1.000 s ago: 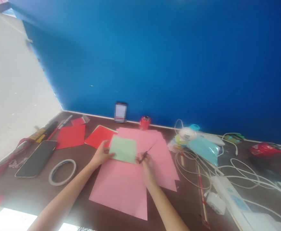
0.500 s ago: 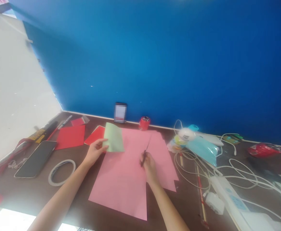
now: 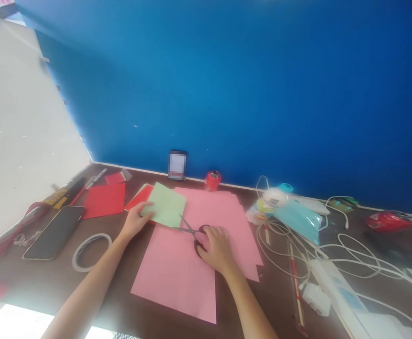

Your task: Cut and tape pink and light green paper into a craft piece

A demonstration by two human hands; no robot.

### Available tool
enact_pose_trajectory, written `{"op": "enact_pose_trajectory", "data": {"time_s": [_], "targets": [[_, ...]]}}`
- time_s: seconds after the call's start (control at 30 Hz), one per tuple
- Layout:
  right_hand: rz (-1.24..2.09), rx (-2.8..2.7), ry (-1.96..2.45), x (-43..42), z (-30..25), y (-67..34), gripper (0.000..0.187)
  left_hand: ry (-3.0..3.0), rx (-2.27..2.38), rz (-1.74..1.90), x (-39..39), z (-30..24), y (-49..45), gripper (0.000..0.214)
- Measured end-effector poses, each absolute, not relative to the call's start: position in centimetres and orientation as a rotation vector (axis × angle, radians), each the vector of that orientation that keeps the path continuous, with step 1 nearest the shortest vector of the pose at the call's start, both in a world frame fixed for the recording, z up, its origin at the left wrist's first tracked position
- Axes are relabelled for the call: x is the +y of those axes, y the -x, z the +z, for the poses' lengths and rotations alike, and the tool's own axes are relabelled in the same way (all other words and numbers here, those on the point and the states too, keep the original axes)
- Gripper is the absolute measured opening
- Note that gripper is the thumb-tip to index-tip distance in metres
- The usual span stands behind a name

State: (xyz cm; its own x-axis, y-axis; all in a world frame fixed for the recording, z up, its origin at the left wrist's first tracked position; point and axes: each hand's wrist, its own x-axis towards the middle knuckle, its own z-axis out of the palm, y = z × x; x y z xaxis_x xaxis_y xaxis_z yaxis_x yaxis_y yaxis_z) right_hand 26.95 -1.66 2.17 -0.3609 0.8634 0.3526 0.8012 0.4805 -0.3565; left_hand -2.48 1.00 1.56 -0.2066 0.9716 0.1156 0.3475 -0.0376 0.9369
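My left hand (image 3: 135,217) pinches the left edge of a pale green paper sheet (image 3: 165,208), held just above the pink sheets (image 3: 191,259) on the brown table (image 3: 121,263). My right hand (image 3: 215,247) is closed in the black handles of a pair of scissors (image 3: 190,230). The blades are spread and point left toward the green sheet's lower right edge.
Red paper sheets (image 3: 104,199) and a phone (image 3: 53,231) lie at the left, with a tape ring (image 3: 92,245) near them. A small red cup (image 3: 213,180) stands by the blue wall. White cables (image 3: 333,249), a power strip (image 3: 343,296) and a blue pack (image 3: 297,219) crowd the right side.
The left hand lifted the green sheet up and leftward, then tilted it back down. The right hand turned the scissors from pointing away to pointing left, with the blades spread.
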Motion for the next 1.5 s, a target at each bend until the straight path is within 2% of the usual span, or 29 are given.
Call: {"op": "enact_pose_trajectory", "data": {"time_s": [0.23,0.57,1.5], "targets": [[0.124,-2.296,1.375,-1.94,2.75,-26.91,0.02,-1.261,1.523,1.398,1.13,1.36,2.84,0.045],[0.184,-2.278,1.293,-2.1,2.87,-26.65,0.014,-1.292,1.533,1.408,0.79,1.84,2.43,0.044],[0.204,-2.278,1.27,-2.09,2.35,-26.36,0.014,-1.191,1.454,1.38,0.84,1.46,2.27,0.043]]}}
